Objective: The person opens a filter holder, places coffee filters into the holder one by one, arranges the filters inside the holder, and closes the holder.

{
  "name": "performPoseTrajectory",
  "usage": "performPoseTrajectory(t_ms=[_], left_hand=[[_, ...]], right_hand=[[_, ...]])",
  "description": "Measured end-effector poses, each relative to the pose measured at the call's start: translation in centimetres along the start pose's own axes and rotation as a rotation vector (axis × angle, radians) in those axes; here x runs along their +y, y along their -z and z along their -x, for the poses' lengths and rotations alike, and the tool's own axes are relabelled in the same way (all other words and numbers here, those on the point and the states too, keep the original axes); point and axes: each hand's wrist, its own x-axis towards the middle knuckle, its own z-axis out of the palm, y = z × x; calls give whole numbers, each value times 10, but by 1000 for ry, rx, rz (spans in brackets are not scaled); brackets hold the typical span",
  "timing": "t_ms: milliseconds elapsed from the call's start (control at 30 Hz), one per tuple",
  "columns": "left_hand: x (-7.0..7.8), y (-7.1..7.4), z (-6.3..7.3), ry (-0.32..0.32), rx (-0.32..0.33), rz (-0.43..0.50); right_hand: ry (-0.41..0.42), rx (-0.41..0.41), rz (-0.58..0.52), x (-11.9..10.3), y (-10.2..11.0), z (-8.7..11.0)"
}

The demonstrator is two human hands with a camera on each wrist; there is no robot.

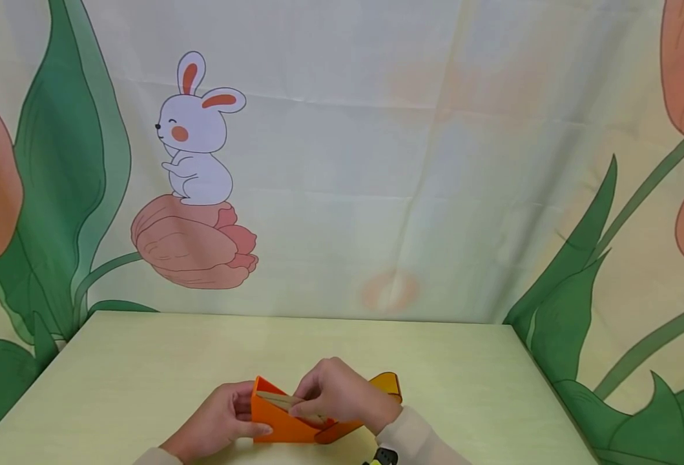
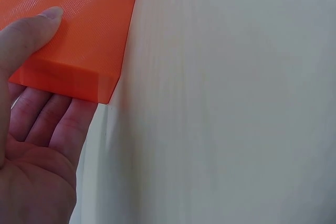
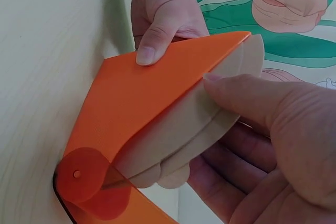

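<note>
An orange flat-sided holder (image 1: 283, 427) with a slanted opening stands on the table. My left hand (image 1: 219, 413) grips its left end, thumb on the near face and fingers behind, as the left wrist view shows on the orange wall (image 2: 79, 40). Tan fan-shaped paper coffee filters (image 3: 173, 129) with rounded tabs stick out of the opening. My right hand (image 1: 344, 395) pinches them, thumb on the front and fingers behind. A round pivot (image 3: 77, 174) joins the holder to its swung-open lid (image 1: 388, 382), partly hidden behind the right wrist.
The pale table (image 1: 295, 349) extends around the holder. Behind it hangs a cloth backdrop (image 1: 330, 194) printed with a rabbit and tulips. A black and yellow wrist device (image 1: 383, 457) shows on the right sleeve.
</note>
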Motion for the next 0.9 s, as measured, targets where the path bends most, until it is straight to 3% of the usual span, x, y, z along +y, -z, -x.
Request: performPoseTrajectory(t_ms=[267,900], left_hand=[[1,0,0,10,8,-12],[2,-1,0,24,17,-23]], right_hand=[[35,-5,87,-3,-1,1],[49,43,73,-2,-7,0]])
